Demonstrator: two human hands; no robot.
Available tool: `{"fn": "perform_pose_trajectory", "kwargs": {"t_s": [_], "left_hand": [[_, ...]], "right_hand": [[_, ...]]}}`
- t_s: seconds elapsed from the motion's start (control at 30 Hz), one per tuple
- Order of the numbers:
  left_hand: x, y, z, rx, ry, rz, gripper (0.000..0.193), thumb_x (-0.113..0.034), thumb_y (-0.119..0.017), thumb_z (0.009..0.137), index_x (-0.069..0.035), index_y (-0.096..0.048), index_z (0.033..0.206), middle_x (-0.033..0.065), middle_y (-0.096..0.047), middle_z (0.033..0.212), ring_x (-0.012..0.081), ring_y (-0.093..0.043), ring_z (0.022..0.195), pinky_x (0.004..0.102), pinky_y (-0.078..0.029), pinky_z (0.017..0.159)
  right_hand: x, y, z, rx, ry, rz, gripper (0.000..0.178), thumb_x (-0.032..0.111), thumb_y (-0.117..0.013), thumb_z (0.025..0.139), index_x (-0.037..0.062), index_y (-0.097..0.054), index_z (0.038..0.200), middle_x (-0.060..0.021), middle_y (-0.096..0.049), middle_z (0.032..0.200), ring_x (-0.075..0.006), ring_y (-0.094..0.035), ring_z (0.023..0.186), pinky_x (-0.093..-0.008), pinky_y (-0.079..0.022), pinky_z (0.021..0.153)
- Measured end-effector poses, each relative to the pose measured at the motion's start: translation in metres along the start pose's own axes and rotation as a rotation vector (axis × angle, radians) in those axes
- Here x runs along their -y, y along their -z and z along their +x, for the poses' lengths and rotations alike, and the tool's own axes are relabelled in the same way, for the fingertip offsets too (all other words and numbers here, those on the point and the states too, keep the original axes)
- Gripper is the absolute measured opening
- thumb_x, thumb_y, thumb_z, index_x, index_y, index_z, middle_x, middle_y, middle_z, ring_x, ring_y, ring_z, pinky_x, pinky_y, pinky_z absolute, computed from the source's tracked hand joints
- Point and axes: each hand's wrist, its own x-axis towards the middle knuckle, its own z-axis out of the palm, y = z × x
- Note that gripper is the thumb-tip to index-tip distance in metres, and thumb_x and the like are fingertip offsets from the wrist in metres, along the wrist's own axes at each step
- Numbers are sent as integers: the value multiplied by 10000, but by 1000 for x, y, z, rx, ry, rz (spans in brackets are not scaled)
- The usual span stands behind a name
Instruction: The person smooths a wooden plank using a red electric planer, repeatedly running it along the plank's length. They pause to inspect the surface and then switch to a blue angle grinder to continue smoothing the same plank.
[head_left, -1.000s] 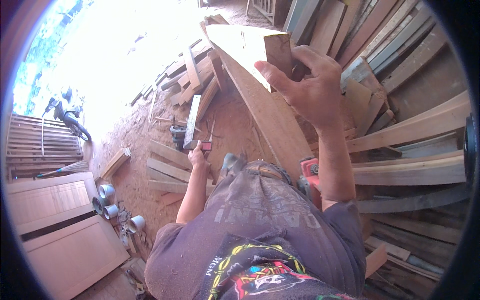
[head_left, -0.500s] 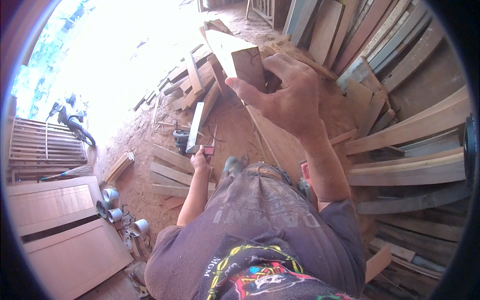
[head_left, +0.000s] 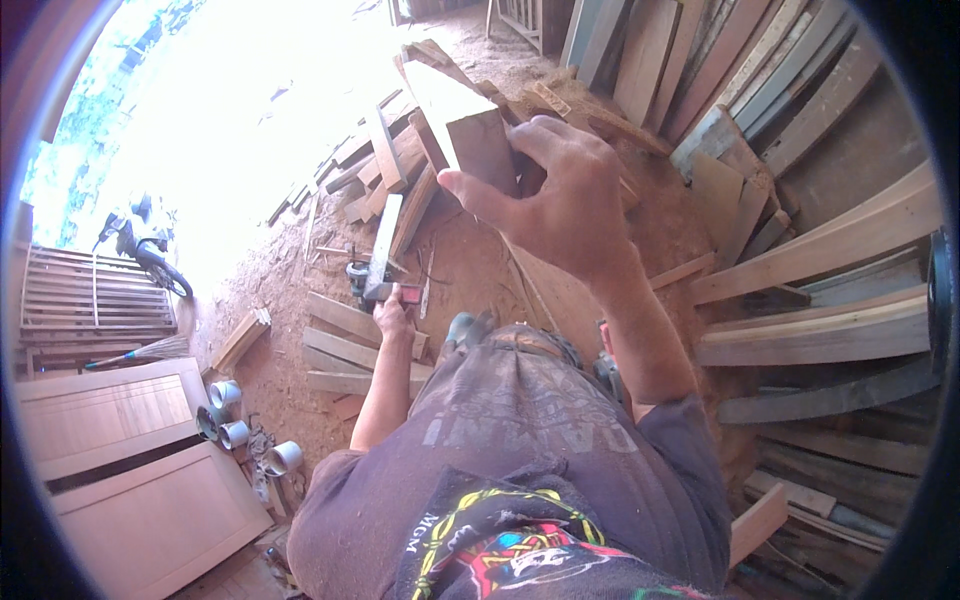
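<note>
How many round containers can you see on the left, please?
4: the highest container, a dark-mouthed one below it, a third container right of that, and the last container lowest, furthest right. Others may be hidden.

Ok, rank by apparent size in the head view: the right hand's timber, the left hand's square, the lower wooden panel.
1. Lower wooden panel
2. Timber, though nearness may enlarge it
3. Square

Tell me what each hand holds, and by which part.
The left hand holds a square by its handle; the right hand holds a beam by its near end.
</note>
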Motion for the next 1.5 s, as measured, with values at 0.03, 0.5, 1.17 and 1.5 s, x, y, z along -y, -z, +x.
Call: {"fn": "perform_pose_trajectory", "kwargs": {"t_s": [0.03, 0.5, 1.17, 1.5], "left_hand": [[-11, -2, 3, 2, -39, 41, 273, -165, -759, 1026, -119, -662, 1278, 21, -722, 1085, 157, -715, 864, 320, -585, 641], [-261, -268, 214, 624, -697, 649, 424, -327, -848, 924, -46, -755, 1227, 52, -786, 1010, 167, -706, 864, 347, -573, 748], [-240, -333, 242, 799, -611, 758, 338, -307, -843, 937, -59, -793, 1162, 49, -793, 1000, 142, -715, 864, 333, -570, 755], [-246, -363, 352, 781, -578, 794, 357, -308, -866, 920, -83, -799, 1188, 44, -801, 1070, 157, -742, 914, 339, -606, 759]], "right_hand": [[-1, -2, -2, 11, -5, 7, 437, 403, -945, 816, 5, -768, 853, -66, -692, 729, -146, -649, 583, -312, -504, 531], [22, 39, -27, 297, -217, 19, 588, 291, -995, 683, -55, -770, 1102, -128, -756, 897, -250, -749, 692, -359, -607, 592], [29, 68, -50, 509, -775, -144, 558, 223, -955, 705, -90, -754, 1122, -218, -763, 998, -346, -772, 873, -424, -623, 773], [43, 68, -48, 497, -864, -170, 553, 198, -951, 685, -70, -752, 1125, -220, -769, 1044, -361, -787, 929, -425, -627, 832]]}}
